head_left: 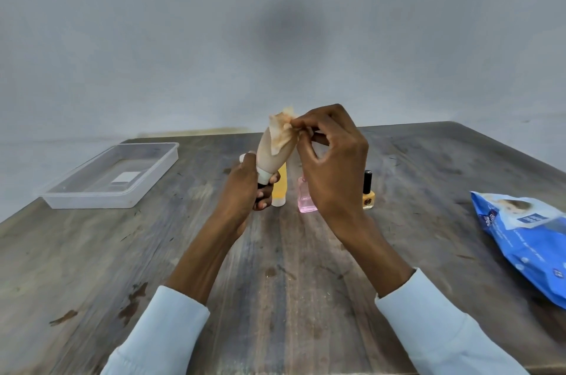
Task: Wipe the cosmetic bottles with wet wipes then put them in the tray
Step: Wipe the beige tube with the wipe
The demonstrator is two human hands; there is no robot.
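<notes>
My left hand (248,187) grips a beige cosmetic tube (269,157) by its cap end, tube pointing up. My right hand (330,157) pinches a stained wet wipe (283,129) against the tube's upper end. Behind the hands stand a yellow tube (281,187), a small pink glass bottle (305,198) and a yellow nail polish bottle (368,192) with a black cap. A clear plastic tray (92,200) sits at the table's left; only a small white label shows inside it.
A blue pack of wet wipes (526,236) lies at the right edge of the worn wooden table (275,267). A grey wall rises behind the table's far edge. Light blue sleeves cover both forearms.
</notes>
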